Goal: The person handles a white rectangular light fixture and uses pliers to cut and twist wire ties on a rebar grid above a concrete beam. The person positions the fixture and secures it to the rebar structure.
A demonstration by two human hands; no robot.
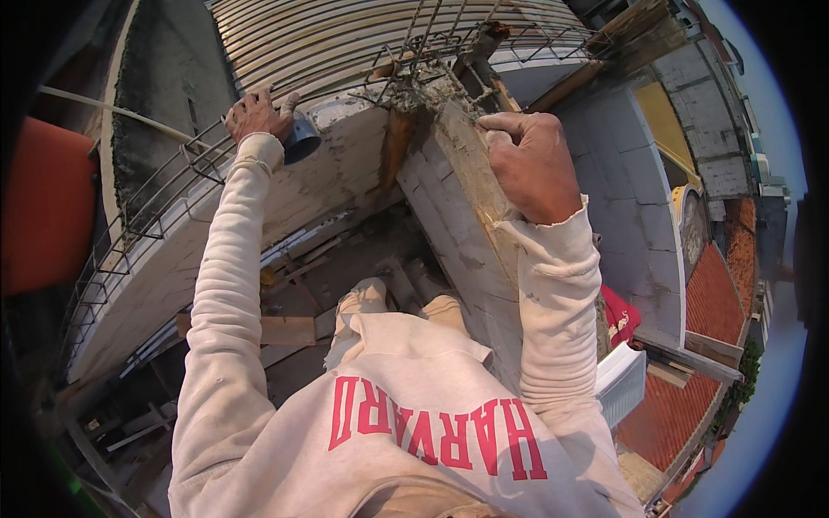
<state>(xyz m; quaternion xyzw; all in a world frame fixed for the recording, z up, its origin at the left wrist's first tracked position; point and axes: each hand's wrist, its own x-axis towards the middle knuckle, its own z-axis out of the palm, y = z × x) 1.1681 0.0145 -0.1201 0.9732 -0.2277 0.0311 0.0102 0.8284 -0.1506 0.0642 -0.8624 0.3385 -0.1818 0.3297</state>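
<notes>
At the wall corner, wet mortar (pixel 423 91) sits heaped among the rebar cage (pixel 484 39) atop the block wall (pixel 449 216). Left hand (pixel 256 112) is closed around a small grey cup (pixel 302 138) held against the left wall's top. Right hand (pixel 531 164) clamps the wall's upper edge, fingers curled over. Judgement: keep that right-hand brace firm and tip the cup low and slowly, since the drop to the red-tiled roofs (pixel 717 293) is open.

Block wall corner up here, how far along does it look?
Done: the white block wall is laid up to the top. In hand: the left hand holds a small grey pipe piece at the rebar cage; the right hand grips a plank. Left: the steel is bare, with mortar only at the corner.
</notes>
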